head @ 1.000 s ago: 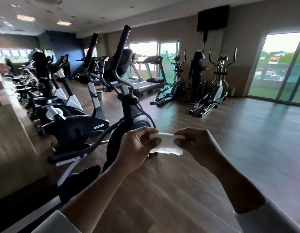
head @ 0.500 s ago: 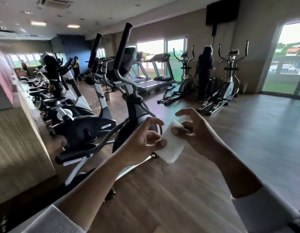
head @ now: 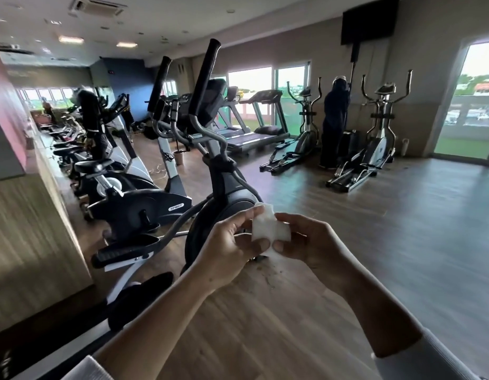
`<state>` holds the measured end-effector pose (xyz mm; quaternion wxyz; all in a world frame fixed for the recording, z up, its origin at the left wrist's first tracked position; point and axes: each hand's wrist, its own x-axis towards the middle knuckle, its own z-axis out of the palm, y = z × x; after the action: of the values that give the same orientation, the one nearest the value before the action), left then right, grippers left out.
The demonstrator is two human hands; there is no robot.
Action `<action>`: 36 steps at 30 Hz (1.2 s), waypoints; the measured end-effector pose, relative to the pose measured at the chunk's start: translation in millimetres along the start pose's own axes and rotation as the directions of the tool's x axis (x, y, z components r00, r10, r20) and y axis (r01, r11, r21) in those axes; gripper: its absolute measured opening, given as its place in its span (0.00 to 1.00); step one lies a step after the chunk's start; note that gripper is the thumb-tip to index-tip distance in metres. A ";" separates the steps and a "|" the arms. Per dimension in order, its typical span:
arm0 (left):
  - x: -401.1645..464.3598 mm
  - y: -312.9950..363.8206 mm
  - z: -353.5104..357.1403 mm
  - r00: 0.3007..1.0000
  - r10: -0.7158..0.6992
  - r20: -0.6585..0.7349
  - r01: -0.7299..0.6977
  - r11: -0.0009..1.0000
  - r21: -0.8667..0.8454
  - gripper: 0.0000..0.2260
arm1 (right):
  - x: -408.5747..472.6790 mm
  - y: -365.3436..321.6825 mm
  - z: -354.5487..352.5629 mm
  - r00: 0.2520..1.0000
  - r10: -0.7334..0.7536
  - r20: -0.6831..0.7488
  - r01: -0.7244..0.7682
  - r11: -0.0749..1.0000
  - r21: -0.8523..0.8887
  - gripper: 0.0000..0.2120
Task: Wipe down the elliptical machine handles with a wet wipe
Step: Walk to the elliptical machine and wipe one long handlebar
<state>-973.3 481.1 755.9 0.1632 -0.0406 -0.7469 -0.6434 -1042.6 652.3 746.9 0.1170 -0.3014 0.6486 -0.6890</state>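
Note:
A white wet wipe (head: 268, 229) is pinched between my left hand (head: 227, 245) and my right hand (head: 312, 242), held in front of me above the wooden floor. Both hands grip it at once, folded into a small pad. Just behind the hands stands a black elliptical machine (head: 227, 198). Its two tall black padded handles rise up and to the left: the nearer handle (head: 203, 78) and the farther handle (head: 159, 83). Neither hand touches the machine.
A "Spirit" exercise bike (head: 139, 204) and a row of further machines line the left wall. Treadmills (head: 254, 133) and two more ellipticals (head: 375, 144) stand at the back, where a person in dark clothes (head: 334, 124) faces the wall. Wooden floor (head: 402, 242) stretches right.
The wipe hung open from my right fingers half a second ago; now both hands press it into a smaller folded pad. The view has moved slightly closer to the elliptical.

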 end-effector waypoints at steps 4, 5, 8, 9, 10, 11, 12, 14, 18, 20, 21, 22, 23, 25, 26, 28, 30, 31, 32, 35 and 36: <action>2.1 0.0 0.0 0.995 0.088 -0.051 -0.076 0.977 0.201 0.19 | 3.0 -0.8 3.4 0.997 -0.042 -0.070 0.029 0.983 -0.183 0.17; 2.9 -0.6 -0.3 0.990 0.129 -0.059 -0.106 0.948 0.300 0.17 | 4.2 -1.1 3.4 0.993 -0.067 -0.092 0.045 0.973 -0.224 0.14; 3.8 4.6 -5.1 0.967 0.247 -0.064 -0.162 0.790 0.592 0.13 | 7.2 0.9 -0.3 0.983 -0.127 -0.129 0.086 0.953 -0.289 0.10; 4.5 6.8 -6.7 0.969 0.244 -0.034 -0.173 0.770 0.614 0.11 | 7.5 0.9 -1.3 0.983 -0.140 -0.123 0.094 0.943 -0.319 0.10; 3.9 10.3 -7.3 0.973 0.230 -0.002 -0.181 0.767 0.616 0.10 | 7.7 0.6 -1.6 0.984 -0.140 -0.110 0.097 0.939 -0.332 0.10; 4.6 10.9 -7.4 0.979 0.203 0.024 -0.177 0.780 0.600 0.09 | 7.8 -0.2 -2.1 0.987 -0.129 -0.095 0.093 0.945 -0.314 0.09; 4.4 12.8 -6.7 0.986 0.163 0.040 -0.157 0.816 0.556 0.08 | 7.5 -1.7 -2.2 0.991 -0.106 -0.079 0.081 0.959 -0.273 0.08; 6.3 12.4 -6.9 0.995 0.091 0.041 -0.100 0.908 0.406 0.09 | 6.7 -4.2 -1.6 0.996 -0.066 -0.060 0.051 0.973 -0.226 0.06; 11.2 1.8 -7.5 1.000 -0.012 -0.022 0.017 0.969 0.247 0.14 | 3.9 -4.0 3.1 0.950 -0.202 -0.238 0.057 0.863 -0.502 0.14; 12.5 -5.0 -4.2 0.995 -0.050 -0.087 0.064 0.984 0.167 0.15 | -1.4 -3.9 9.0 0.870 -0.426 -0.248 0.139 0.694 -0.706 0.18; 13.2 -7.5 -1.8 0.990 -0.063 -0.129 0.080 0.988 0.130 0.15 | -4.1 -2.7 12.6 0.818 -0.545 -0.185 0.208 0.580 -0.787 0.17; 14.3 -9.1 0.4 0.983 -0.070 -0.169 0.089 0.990 0.109 0.16 | -6.7 -0.6 16.8 0.775 -0.621 -0.117 0.266 0.490 -0.830 0.16; 16.1 -11.2 2.3 0.978 -0.067 -0.198 0.090 0.990 0.109 0.15 | -7.8 2.2 20.2 0.755 -0.652 -0.069 0.299 0.436 -0.849 0.15; 18.3 -13.3 6.2 0.973 -0.059 -0.224 0.091 0.986 0.136 0.13 | -6.2 6.1 26.1 0.771 -0.636 -0.039 0.309 0.426 -0.850 0.14; 18.7 -13.3 7.7 0.973 -0.054 -0.226 0.088 0.986 0.140 0.14 | -4.8 6.1 28.7 0.790 -0.612 -0.033 0.307 0.442 -0.843 0.14; 20.1 -15.0 7.5 0.977 -0.045 -0.210 0.074 0.989 0.132 0.16 | -2.7 4.8 32.3 0.807 -0.591 -0.004 0.336 0.464 -0.820 0.15; 21.1 -15.5 4.9 0.986 -0.052 -0.159 0.064 0.995 0.072 0.14 | -0.4 2.9 33.3 0.819 -0.573 0.040 0.377 0.485 -0.789 0.15; 21.8 -15.4 2.8 0.989 -0.065 -0.129 0.069 0.997 0.021 0.11 | 1.4 2.6 32.4 0.829 -0.556 0.058 0.390 0.501 -0.772 0.14; 22.6 -15.0 -0.1 0.992 -0.080 -0.096 0.077 0.997 -0.031 0.08 | 3.3 2.0 31.1 0.840 -0.539 0.069 0.397 0.521 -0.756 0.14; 26.1 -15.1 -10.4 0.993 -0.115 -0.018 0.111 0.982 -0.156 0.07 | 10.3 0.1 27.6 0.857 -0.507 0.094 0.400 0.538 -0.742 0.11; 27.6 -15.4 -13.5 0.992 -0.128 -0.004 0.125 0.973 -0.193 0.06 | 12.8 -0.2 27.5 0.856 -0.507 0.106 0.408 0.534 -0.740 0.10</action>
<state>-1001.0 461.2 751.1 0.1233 -0.0035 -0.6810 -0.7218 -1037.1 622.5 749.8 -0.2398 -0.4386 0.7743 -0.3881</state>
